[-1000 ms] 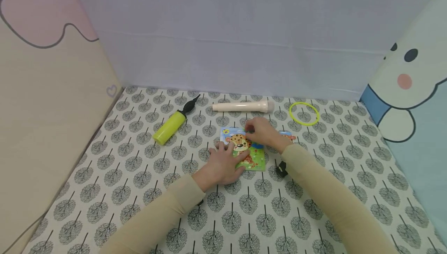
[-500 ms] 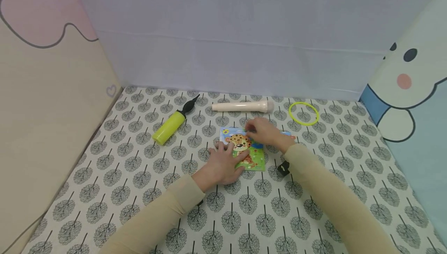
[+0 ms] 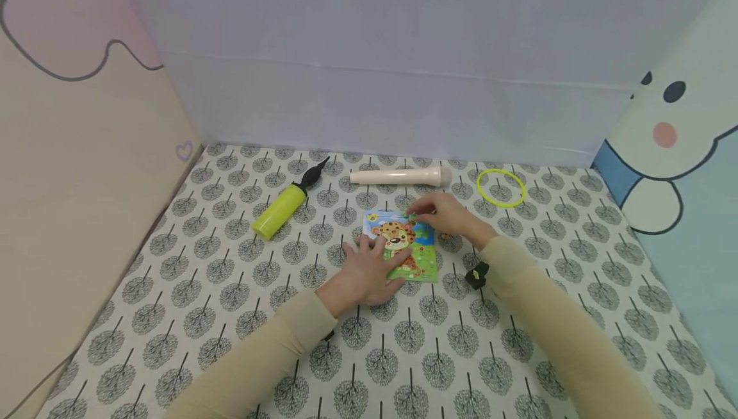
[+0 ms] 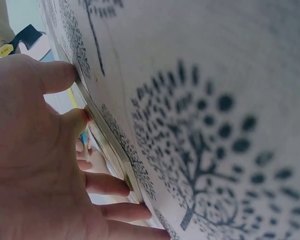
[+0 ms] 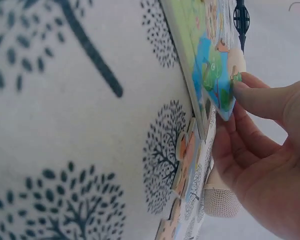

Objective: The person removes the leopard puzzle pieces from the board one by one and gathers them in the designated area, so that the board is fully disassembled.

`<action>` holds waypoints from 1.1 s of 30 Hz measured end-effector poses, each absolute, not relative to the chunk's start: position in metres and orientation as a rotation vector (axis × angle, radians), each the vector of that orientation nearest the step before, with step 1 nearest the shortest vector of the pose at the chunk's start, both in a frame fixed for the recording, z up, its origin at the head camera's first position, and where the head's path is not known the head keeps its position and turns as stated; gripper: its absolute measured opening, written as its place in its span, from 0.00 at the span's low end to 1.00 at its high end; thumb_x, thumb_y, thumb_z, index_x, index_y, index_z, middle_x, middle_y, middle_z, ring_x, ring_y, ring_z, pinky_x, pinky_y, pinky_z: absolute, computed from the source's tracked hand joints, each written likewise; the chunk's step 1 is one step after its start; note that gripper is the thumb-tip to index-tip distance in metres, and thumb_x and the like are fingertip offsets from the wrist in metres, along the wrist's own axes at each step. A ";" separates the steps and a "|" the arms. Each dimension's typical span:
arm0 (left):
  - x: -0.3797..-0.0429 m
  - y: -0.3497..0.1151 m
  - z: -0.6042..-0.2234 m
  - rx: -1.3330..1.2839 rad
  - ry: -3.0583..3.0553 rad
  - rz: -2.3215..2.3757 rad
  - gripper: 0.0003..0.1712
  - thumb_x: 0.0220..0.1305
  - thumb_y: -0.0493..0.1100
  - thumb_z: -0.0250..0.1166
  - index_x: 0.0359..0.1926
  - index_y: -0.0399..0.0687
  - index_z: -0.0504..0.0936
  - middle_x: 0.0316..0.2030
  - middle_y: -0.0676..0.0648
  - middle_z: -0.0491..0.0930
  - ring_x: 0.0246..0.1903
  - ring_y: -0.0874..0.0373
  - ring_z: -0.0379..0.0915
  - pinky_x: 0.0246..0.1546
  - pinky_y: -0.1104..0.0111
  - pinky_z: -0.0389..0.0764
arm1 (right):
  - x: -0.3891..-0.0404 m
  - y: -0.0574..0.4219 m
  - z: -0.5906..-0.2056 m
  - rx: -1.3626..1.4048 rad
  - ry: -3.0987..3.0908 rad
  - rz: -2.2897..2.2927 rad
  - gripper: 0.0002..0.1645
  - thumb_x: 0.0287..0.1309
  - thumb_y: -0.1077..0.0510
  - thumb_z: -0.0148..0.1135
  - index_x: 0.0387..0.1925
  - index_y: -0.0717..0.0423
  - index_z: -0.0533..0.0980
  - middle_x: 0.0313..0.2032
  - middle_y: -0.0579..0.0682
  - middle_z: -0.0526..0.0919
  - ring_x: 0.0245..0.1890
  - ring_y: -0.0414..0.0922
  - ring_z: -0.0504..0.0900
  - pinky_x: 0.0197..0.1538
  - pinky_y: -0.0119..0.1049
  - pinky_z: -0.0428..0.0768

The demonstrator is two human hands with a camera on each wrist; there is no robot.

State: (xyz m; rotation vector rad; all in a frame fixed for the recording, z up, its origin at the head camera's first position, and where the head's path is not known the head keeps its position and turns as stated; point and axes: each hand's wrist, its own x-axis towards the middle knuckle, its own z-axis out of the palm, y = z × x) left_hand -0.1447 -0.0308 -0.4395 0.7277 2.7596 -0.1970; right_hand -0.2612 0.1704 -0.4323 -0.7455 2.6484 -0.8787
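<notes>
A jigsaw puzzle board [image 3: 426,265] with a cartoon spotted cat lies flat on the patterned cloth in the head view. My left hand [image 3: 371,271] rests on its lower left part, fingers spread; in the left wrist view the fingertips [image 4: 115,184] touch the board's edge. At the upper right corner, my right hand [image 3: 452,215] pinches a puzzle piece. In the right wrist view this blue puzzle piece [image 5: 217,75] with a green tree is tilted up from the board, between thumb and fingers. Loose puzzle pieces [image 5: 186,157] lie beside the board, mostly covered by my right hand in the head view.
Behind the board lies a pale toy microphone [image 3: 398,177]. To the left is a yellow-green hand pump [image 3: 280,211] with a black nozzle. A yellow ring [image 3: 478,189] lies at the back right. Fabric walls enclose the back and both sides.
My right hand and forearm have shifted slightly to the right, and more of the board's blue upper right area shows. The left hand stays in place on the board.
</notes>
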 end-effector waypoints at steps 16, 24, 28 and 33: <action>-0.144 -0.035 -0.442 0.747 2.732 -0.167 0.34 0.70 0.66 0.37 0.74 0.78 0.40 0.63 0.38 0.55 0.61 0.33 0.50 0.54 0.33 0.58 | -0.257 0.191 -0.421 -0.627 2.475 -1.193 0.12 0.59 0.62 0.65 0.44 0.62 0.81 0.39 0.53 0.84 0.39 0.48 0.81 0.45 0.42 0.80; -0.145 -0.042 -0.440 0.812 2.721 -0.089 0.33 0.72 0.59 0.44 0.74 0.76 0.43 0.62 0.37 0.56 0.60 0.32 0.53 0.55 0.36 0.62 | -0.257 0.214 -0.419 -0.503 2.435 -1.283 0.12 0.62 0.63 0.61 0.46 0.65 0.80 0.42 0.57 0.82 0.41 0.51 0.79 0.45 0.45 0.79; -0.146 -0.046 -0.438 0.816 2.702 -0.003 0.34 0.72 0.54 0.48 0.73 0.77 0.46 0.65 0.38 0.54 0.60 0.31 0.52 0.56 0.36 0.61 | -0.256 0.230 -0.417 -0.407 2.414 -1.279 0.13 0.64 0.61 0.59 0.47 0.63 0.79 0.44 0.57 0.80 0.25 0.43 0.74 0.28 0.40 0.75; -0.146 -0.051 -0.437 0.828 2.692 0.087 0.41 0.65 0.40 0.56 0.73 0.73 0.52 0.67 0.39 0.54 0.62 0.30 0.51 0.57 0.37 0.60 | -0.254 0.251 -0.415 -0.367 2.339 -1.348 0.14 0.66 0.62 0.57 0.49 0.67 0.77 0.42 0.62 0.79 0.18 0.49 0.69 0.21 0.43 0.71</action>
